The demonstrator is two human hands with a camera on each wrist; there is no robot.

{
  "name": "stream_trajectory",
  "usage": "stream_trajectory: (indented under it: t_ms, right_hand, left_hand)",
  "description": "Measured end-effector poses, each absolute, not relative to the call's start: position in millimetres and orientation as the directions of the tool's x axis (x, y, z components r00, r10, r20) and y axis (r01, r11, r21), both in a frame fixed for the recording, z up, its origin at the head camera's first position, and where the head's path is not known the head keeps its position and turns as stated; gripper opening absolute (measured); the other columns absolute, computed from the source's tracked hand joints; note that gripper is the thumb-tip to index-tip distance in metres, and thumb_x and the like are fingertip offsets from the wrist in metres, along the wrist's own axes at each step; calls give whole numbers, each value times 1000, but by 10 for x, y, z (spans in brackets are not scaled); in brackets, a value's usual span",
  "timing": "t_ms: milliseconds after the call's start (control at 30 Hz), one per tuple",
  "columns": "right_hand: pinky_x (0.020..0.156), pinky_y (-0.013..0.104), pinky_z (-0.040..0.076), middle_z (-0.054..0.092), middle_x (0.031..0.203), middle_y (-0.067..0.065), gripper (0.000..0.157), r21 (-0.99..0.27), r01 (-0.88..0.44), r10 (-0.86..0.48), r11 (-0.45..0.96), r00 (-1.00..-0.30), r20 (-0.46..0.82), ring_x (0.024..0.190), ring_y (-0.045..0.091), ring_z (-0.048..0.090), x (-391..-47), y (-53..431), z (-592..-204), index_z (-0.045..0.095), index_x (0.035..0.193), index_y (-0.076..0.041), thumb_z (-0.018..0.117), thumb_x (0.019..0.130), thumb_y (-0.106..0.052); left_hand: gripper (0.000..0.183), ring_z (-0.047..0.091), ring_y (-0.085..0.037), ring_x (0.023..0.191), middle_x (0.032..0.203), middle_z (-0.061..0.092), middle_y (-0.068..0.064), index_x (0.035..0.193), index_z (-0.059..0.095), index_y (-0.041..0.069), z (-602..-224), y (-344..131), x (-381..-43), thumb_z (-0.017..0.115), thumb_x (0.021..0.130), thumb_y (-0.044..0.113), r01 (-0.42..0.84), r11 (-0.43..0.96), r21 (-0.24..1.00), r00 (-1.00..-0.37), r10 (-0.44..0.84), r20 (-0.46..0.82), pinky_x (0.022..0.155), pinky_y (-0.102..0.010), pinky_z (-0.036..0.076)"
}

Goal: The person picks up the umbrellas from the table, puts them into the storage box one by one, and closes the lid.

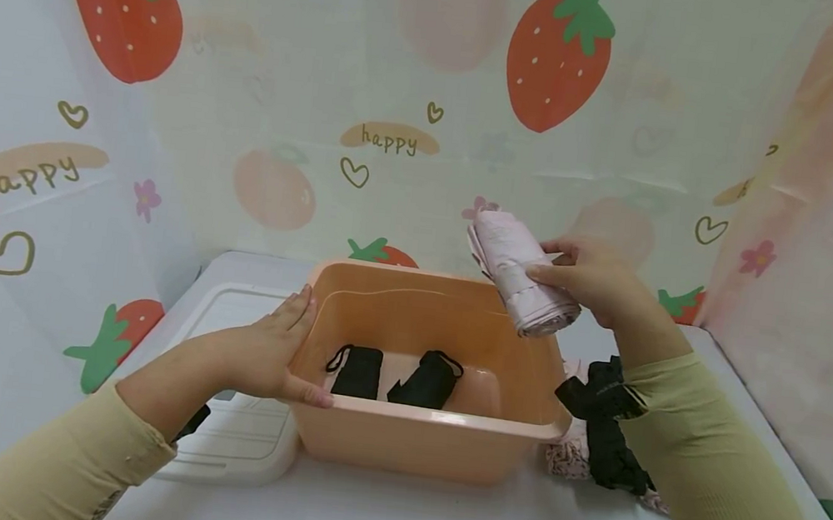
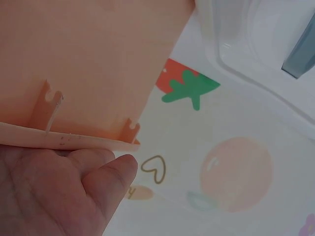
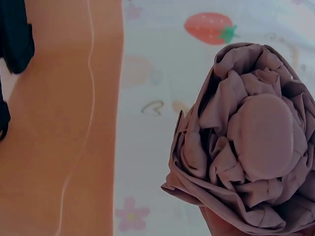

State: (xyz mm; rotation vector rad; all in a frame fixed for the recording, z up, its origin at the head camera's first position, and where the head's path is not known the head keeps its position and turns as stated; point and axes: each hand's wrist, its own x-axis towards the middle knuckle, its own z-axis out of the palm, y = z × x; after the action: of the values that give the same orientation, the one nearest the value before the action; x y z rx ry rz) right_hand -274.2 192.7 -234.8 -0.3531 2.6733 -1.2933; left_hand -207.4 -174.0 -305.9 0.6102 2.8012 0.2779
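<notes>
Bundle of pink cloth [image 1: 520,278] is up above the right end of the orange bin [image 1: 406,447], with the right hand [image 1: 595,281] pinching it between thumb and fingers. Left hand [image 1: 264,358] rests on the bin's near left corner, fingers pretty much straight. Head view gets the two black pouches [image 1: 358,372] lying inside, but only the right wrist cam shows that smooth oval piece [image 3: 266,135] in the bundle's end folds. Left wrist cam alone catches little tabs [image 2: 49,105] under the rim.
</notes>
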Motion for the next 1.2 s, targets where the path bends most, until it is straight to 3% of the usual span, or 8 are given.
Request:
stream_trajectory:
  t_ms: [400, 867, 1200]
  right_hand:
    - [60, 29, 52, 59, 98, 18, 49, -767, -186, -401, 613, -911, -99, 69, 18, 61, -2737, 1333, -2514, 49, 129, 0, 63, 86, -18]
    - [61, 24, 49, 57, 114, 13, 43, -645, -239, -430, 726, -890, -154, 79, 17, 58, -2872, 998, -2694, 58, 119, 0, 67, 82, -20]
    - [61, 23, 49, 58, 113, 12, 42, -580, -251, -429, 775, -883, -191, 78, 17, 58, -2960, 901, -2728, 58, 119, -2, 66, 83, -23]
  left_hand:
    - [134, -6, -36, 138, 150, -14, -19, 143, -2, -6, -3059, -1732, -2085, 54, 58, 82, 374, 896, 238, -879, 425, -218, 108, -52, 13]
    - [135, -5, -36, 138, 150, -13, -19, 143, -1, -6, -3058, -1729, -2088, 54, 57, 82, 372, 899, 230, -882, 420, -214, 108, -52, 14]
    - [135, -5, -36, 138, 150, -12, -20, 143, 0, -6, -3045, -1726, -2080, 55, 57, 82, 371, 899, 235, -881, 420, -216, 108, -52, 14]
